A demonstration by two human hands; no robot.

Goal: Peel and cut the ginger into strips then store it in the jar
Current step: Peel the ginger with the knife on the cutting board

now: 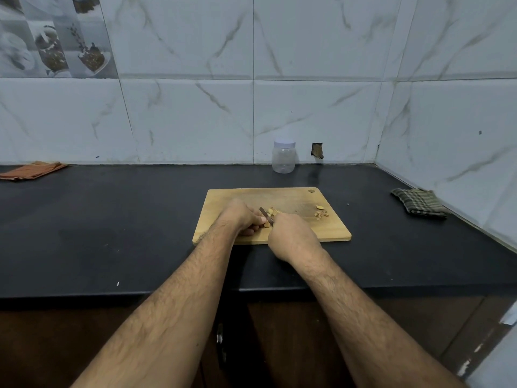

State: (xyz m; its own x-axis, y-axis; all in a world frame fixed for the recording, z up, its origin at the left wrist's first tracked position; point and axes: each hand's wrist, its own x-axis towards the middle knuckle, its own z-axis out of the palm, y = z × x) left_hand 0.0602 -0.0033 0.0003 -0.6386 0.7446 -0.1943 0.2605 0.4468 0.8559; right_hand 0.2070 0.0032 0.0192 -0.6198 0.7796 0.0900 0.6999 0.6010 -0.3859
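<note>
- Where the marbled wall tiles meet it, the worktop [112,219] runs as a flat, matt black slab, its front edge nearest the camera.
- Cutting board [330,228]: rectangular, pale wood, rounded corners, a hanging hole at its far right corner; it lies flat on the worktop, nearer the front edge than the back.
- Orange cloth [30,170]: striped, crumpled, at the back left edge of the worktop.
- Checked cloth [418,203]: green-grey, folded, near the right edge by the side wall.
- Jar [283,157]: clear plastic, rounded, white lid on; nothing shows inside; it stands at the back edge against the wall, behind the board.
- Left hand [240,217]: fingers curled over the ginger [267,224], pinning a tan piece to the board's middle.
- Right hand [291,238]: clenched round the knife [265,214] handle, which the hand hides; the narrow blade slants up-left beside the left fingertips.
- Cut pieces [272,211]: pale tan, just behind the blade.
- Peel scraps [321,212]: small brownish flakes near the board's right edge.
</note>
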